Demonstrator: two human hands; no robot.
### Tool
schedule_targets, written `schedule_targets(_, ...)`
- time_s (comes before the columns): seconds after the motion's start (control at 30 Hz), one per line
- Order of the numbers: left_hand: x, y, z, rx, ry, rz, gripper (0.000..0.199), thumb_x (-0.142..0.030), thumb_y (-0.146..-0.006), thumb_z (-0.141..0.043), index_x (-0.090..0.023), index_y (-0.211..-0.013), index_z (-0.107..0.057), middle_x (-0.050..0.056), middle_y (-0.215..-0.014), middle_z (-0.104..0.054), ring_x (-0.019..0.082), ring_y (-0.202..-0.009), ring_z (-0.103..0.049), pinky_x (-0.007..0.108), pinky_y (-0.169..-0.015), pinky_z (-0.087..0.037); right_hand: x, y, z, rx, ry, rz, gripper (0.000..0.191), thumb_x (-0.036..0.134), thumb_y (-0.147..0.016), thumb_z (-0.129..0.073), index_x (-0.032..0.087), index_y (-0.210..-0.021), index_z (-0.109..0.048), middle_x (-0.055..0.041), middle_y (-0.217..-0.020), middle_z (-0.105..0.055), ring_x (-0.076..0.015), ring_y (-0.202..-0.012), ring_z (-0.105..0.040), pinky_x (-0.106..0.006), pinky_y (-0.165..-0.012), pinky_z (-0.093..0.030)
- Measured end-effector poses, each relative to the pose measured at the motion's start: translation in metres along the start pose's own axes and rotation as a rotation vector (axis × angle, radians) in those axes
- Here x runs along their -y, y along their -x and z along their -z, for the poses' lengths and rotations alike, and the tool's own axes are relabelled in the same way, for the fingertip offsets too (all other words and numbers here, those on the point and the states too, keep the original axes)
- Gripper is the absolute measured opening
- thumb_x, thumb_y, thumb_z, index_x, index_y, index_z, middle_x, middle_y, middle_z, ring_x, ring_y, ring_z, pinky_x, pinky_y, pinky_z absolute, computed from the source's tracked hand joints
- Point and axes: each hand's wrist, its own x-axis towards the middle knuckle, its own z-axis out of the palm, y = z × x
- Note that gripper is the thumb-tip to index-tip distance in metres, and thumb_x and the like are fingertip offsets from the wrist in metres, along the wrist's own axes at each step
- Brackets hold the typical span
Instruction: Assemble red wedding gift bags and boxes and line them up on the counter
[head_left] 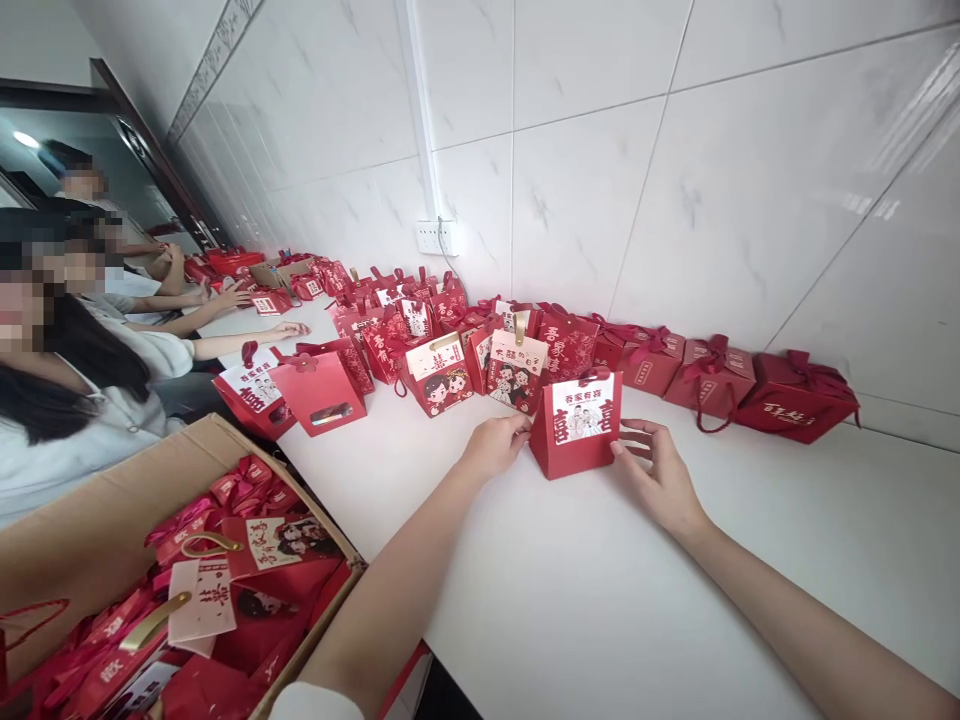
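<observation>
A red gift box point(581, 458) with a white printed front panel stands upright on the white table point(570, 600). My left hand point(496, 446) is at its left side, fingers bent together against the box's edge; whether the fingertips pinch anything is hard to see. On the other side, my right hand point(660, 470) has its fingers apart, with the fingertips at the box's right edge. Just behind stand a box with a couple printed on it point(516, 375) and a cream-topped red box point(439, 380).
An open cardboard box point(225, 440) full of red gift boxes stands at the lower left. Rows of red boxes point(712, 375) line the tiled wall. A plain red box point(319, 390) stands left of centre. Several people sit at the far left, their hands on the table.
</observation>
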Motion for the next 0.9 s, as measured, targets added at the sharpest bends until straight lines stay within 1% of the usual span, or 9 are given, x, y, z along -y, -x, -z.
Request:
schedule_targets(0.1, -0.003, 0.000, -0.004, 0.001, -0.004, -0.015, 0.019, -0.026, -0.087, -0.048, -0.022, -0.097, -0.064, 0.002, -0.094, -0.070, 0.018, -0.084, -0.064, 0.027, -0.071, -0.047, -0.001, 0.000, 0.002, 0.077, -0.041, -0.047, 0.035, 0.050, -0.088, -0.055, 0.026, -0.113, -0.046, -0.0076, -0.112, -0.062, -0.0228, -0.094, -0.063, -0.037, -0.078, -0.055)
schedule_targets(0.27, -0.004, -0.001, -0.004, 0.020, -0.007, -0.037, 0.020, -0.025, -0.087, -0.048, -0.021, -0.097, -0.065, 0.003, -0.094, -0.070, 0.018, -0.084, -0.064, 0.027, -0.072, -0.048, 0.001, 0.001, 0.003, 0.172, 0.067, 0.004, 0.027, 0.051, -0.091, -0.048, 0.025, -0.096, -0.052, -0.0048, -0.101, -0.064, -0.0209, -0.082, -0.063, -0.033, -0.067, -0.054)
schedule_targets(0.37, -0.003, -0.002, 0.000, 0.065, -0.042, -0.083, 0.021, -0.025, -0.086, -0.049, -0.021, -0.096, -0.067, 0.004, -0.091, -0.070, 0.019, -0.081, -0.063, 0.027, -0.072, -0.048, -0.002, -0.002, 0.008, 0.200, 0.156, 0.040, 0.029, 0.051, -0.092, -0.045, 0.024, -0.098, -0.054, -0.0048, -0.100, -0.066, -0.0226, -0.082, -0.063, -0.037, -0.071, -0.054)
schedule_targets(0.4, -0.003, -0.001, 0.001, 0.082, -0.055, -0.103, 0.022, -0.025, -0.086, -0.049, -0.021, -0.096, -0.067, 0.004, -0.091, -0.070, 0.019, -0.082, -0.063, 0.027, -0.072, -0.048, -0.004, -0.004, 0.010, 0.239, 0.176, 0.060, 0.031, 0.051, -0.092, -0.046, 0.024, -0.103, -0.055, -0.0046, -0.102, -0.066, -0.0235, -0.084, -0.064, -0.038, -0.073, -0.053)
schedule_targets(0.47, -0.002, -0.001, 0.002, 0.111, -0.078, -0.134, 0.025, -0.021, -0.085, -0.047, -0.021, -0.099, -0.068, 0.005, -0.095, -0.069, 0.020, -0.085, -0.063, 0.027, -0.074, -0.048, -0.007, -0.006, 0.015, 0.386, 0.174, 0.099, 0.035, 0.052, -0.088, -0.053, 0.025, -0.109, -0.058, -0.0034, -0.104, -0.068, -0.0246, -0.086, -0.065, -0.039, -0.075, -0.054)
schedule_targets(0.57, -0.002, -0.003, 0.000, 0.130, -0.098, -0.141, 0.031, -0.015, -0.083, -0.044, -0.022, -0.103, -0.067, 0.005, -0.100, -0.069, 0.020, -0.090, -0.063, 0.028, -0.076, -0.048, -0.010, -0.007, 0.019, 0.565, 0.179, 0.123, 0.035, 0.052, -0.083, -0.060, 0.024, -0.104, -0.063, -0.0023, -0.100, -0.070, -0.0246, -0.079, -0.066, -0.037, -0.067, -0.055)
schedule_targets(0.73, -0.002, -0.006, -0.002, 0.103, -0.105, -0.141, 0.032, -0.013, -0.080, -0.043, -0.020, -0.100, -0.067, 0.005, -0.099, -0.070, 0.021, -0.089, -0.063, 0.028, -0.076, -0.047, -0.005, -0.001, 0.016, 0.543, 0.317, 0.135, 0.032, 0.053, -0.086, -0.055, 0.024, -0.095, -0.066, -0.0008, -0.084, -0.071, -0.0226, -0.064, -0.064, -0.036, -0.058, -0.053)
schedule_targets(0.8, -0.001, -0.006, 0.002, 0.119, -0.099, -0.175, 0.033, -0.012, -0.078, -0.044, -0.020, -0.100, -0.067, 0.004, -0.099, -0.070, 0.021, -0.087, -0.063, 0.028, -0.074, -0.047, -0.002, -0.001, 0.015, 0.547, 0.304, 0.156, 0.031, 0.051, -0.089, -0.051, 0.026, -0.099, -0.064, -0.0004, -0.092, -0.071, -0.0242, -0.073, -0.067, -0.037, -0.065, -0.055)
schedule_targets(0.9, -0.001, -0.005, 0.008, 0.154, -0.128, -0.210, 0.029, -0.012, -0.076, -0.045, -0.020, -0.093, -0.067, 0.004, -0.093, -0.071, 0.021, -0.082, -0.063, 0.028, -0.068, -0.046, 0.000, -0.003, 0.014, 0.546, 0.227, 0.195, 0.033, 0.047, -0.093, -0.045, 0.029, -0.117, -0.058, -0.0002, -0.115, -0.067, -0.0263, -0.097, -0.065, -0.039, -0.083, -0.054)
